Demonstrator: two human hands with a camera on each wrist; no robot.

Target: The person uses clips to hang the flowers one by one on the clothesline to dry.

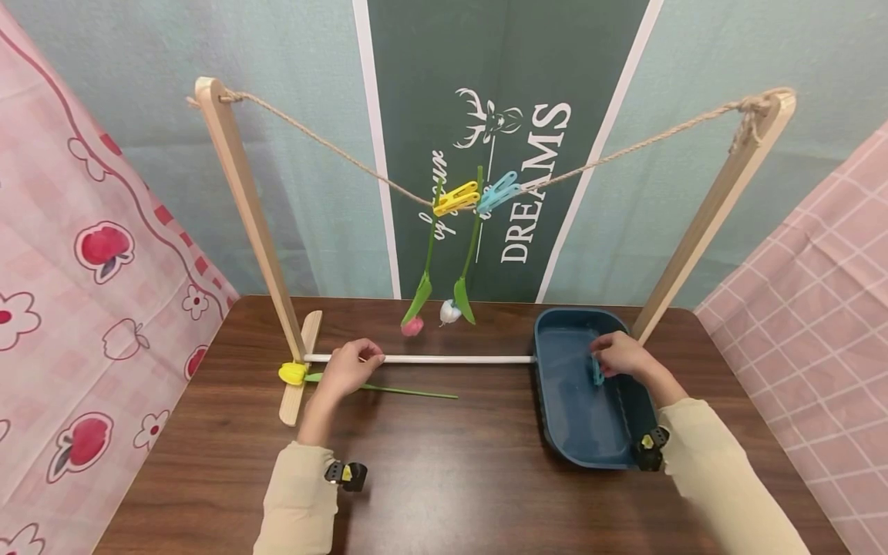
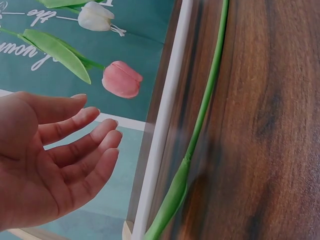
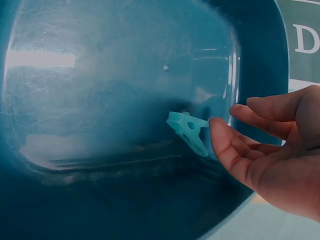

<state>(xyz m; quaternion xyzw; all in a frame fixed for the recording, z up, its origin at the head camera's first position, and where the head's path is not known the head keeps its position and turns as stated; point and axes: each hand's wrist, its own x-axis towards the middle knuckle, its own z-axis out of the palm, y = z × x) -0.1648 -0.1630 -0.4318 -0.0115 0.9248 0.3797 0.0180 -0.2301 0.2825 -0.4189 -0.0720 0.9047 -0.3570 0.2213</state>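
My right hand (image 1: 620,356) reaches into the dark blue tray (image 1: 565,432). Its fingertips hold a teal clothespin (image 3: 187,129) by one handle, the clip hanging tilted over the tray floor. My left hand (image 1: 350,366) is over the white crossbar (image 1: 458,359), fingers loosely bent around nothing. Below it lies an artificial tulip with a yellow head (image 1: 292,374) and a green stem (image 1: 416,393). Beyond, a pink tulip (image 2: 122,80) and a white tulip (image 2: 95,16) hang upside down from the rope, by a yellow clothespin (image 1: 455,199) and a light blue clothespin (image 1: 498,193).
Two wooden posts (image 1: 243,208) carry the sagging rope (image 1: 326,142). The left post stands on a wooden foot (image 1: 291,405), with the yellow tulip head lying across it. The tray covers the lower part of the right post. Printed curtains (image 1: 819,308) surround the brown table (image 1: 444,478).
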